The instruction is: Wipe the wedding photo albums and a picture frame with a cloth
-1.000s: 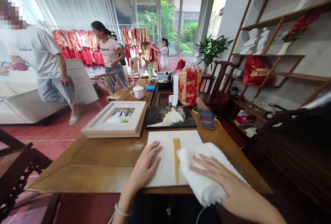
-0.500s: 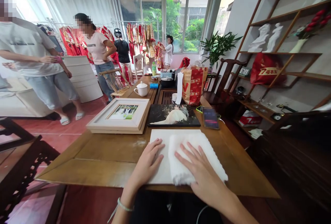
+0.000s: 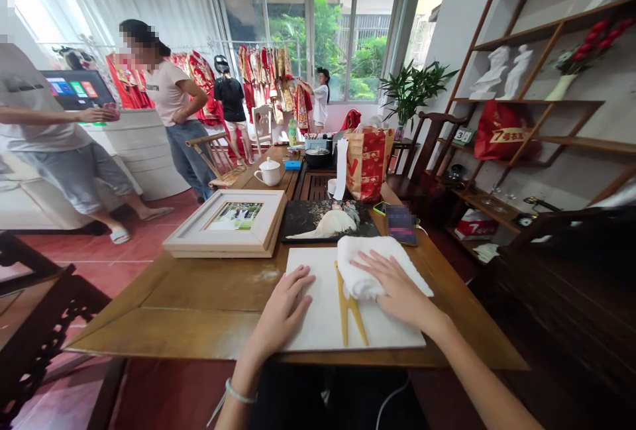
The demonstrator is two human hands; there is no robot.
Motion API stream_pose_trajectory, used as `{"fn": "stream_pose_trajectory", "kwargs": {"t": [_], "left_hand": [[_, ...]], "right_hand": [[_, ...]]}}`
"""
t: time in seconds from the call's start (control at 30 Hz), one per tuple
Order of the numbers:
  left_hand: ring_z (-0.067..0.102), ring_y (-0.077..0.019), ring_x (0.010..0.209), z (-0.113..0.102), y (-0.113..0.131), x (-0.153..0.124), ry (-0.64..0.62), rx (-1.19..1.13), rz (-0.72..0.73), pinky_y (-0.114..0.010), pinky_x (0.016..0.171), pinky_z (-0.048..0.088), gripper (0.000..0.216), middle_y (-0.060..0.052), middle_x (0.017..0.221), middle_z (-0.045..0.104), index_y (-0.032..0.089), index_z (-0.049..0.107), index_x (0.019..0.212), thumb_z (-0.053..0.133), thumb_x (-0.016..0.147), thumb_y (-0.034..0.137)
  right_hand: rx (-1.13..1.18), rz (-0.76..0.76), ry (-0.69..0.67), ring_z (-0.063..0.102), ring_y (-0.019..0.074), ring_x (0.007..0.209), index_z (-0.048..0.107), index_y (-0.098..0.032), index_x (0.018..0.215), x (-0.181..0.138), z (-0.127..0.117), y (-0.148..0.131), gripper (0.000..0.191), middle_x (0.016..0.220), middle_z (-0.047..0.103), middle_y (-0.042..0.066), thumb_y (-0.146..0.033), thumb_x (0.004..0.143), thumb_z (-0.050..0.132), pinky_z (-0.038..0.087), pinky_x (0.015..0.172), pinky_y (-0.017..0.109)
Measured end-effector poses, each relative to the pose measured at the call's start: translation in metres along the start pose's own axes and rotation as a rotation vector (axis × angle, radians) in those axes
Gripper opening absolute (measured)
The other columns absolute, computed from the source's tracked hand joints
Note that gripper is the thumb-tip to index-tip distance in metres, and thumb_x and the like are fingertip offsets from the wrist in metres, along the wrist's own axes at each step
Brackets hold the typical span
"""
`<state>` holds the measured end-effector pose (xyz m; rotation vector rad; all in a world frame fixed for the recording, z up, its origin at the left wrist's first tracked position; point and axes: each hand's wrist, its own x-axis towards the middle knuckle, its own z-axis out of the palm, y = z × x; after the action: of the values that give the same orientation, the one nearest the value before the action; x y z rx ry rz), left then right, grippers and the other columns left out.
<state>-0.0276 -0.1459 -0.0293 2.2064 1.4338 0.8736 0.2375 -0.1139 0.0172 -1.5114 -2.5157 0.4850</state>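
Observation:
A flat white board (image 3: 318, 304) lies at the table's near edge. On its face is a yellow, roughly A-shaped piece (image 3: 350, 314), its upper right side partly hidden. My left hand (image 3: 288, 304) rests on the board's left side with fingers stretched out, holding nothing. A thick, folded white towel (image 3: 362, 284) covers the upper right of the board and hangs past its edge. My right hand (image 3: 392, 284) lies spread on top of the towel, pressing it down rather than gripping it.
Behind the board lie a framed photo (image 3: 223, 221), a dark photo panel (image 3: 322, 226) and a phone (image 3: 401, 224). Farther back stand a white lidded cup (image 3: 269, 171) and a red paper bag (image 3: 368, 165). Several people stand beyond the table.
My right hand has slid the towel away from me to the upper right, uncovering the yellow piece. My left hand stays put. The people at the left have shifted.

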Motion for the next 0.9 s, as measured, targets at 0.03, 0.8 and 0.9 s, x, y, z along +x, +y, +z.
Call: {"fn": "stream_pose_trajectory", "kwargs": {"t": [0.03, 0.8, 0.9], "left_hand": [[0.039, -0.0248, 0.137, 0.0, 0.0, 0.0, -0.002, 0.001, -0.001, -0.048, 0.114, 0.028, 0.036, -0.007, 0.142, 0.05, 0.025, 0.057, 0.127, 0.047, 0.092, 0.025], [0.039, -0.0258, 0.136, 0.001, 0.0, 0.001, -0.002, 0.005, 0.014, -0.048, 0.113, 0.031, 0.036, -0.01, 0.142, 0.05, 0.021, 0.057, 0.126, 0.046, 0.092, 0.024], [0.04, -0.0256, 0.136, 0.001, 0.0, 0.001, 0.001, -0.002, 0.022, -0.048, 0.113, 0.031, 0.036, -0.01, 0.141, 0.05, 0.021, 0.057, 0.126, 0.046, 0.092, 0.025]], "right_hand": [[-0.009, 0.023, 0.012, 0.013, 0.0233, 0.143, 0.038, -0.029, 0.143, 0.012, 0.001, 0.0, 0.088, 0.154, 0.025, 0.0, -0.002, 0.059, 0.04, 0.009, 0.114, 0.055], [-0.033, -0.044, -0.049, 0.012, 0.0224, 0.144, 0.036, -0.031, 0.144, -0.013, 0.004, -0.026, 0.092, 0.155, 0.024, 0.0, 0.001, 0.058, 0.041, 0.008, 0.115, 0.053], [-0.075, -0.01, -0.034, 0.015, 0.029, 0.143, 0.036, -0.027, 0.144, 0.025, 0.003, -0.025, 0.083, 0.155, 0.025, 0.006, -0.002, 0.065, 0.044, 0.013, 0.112, 0.059]]}}
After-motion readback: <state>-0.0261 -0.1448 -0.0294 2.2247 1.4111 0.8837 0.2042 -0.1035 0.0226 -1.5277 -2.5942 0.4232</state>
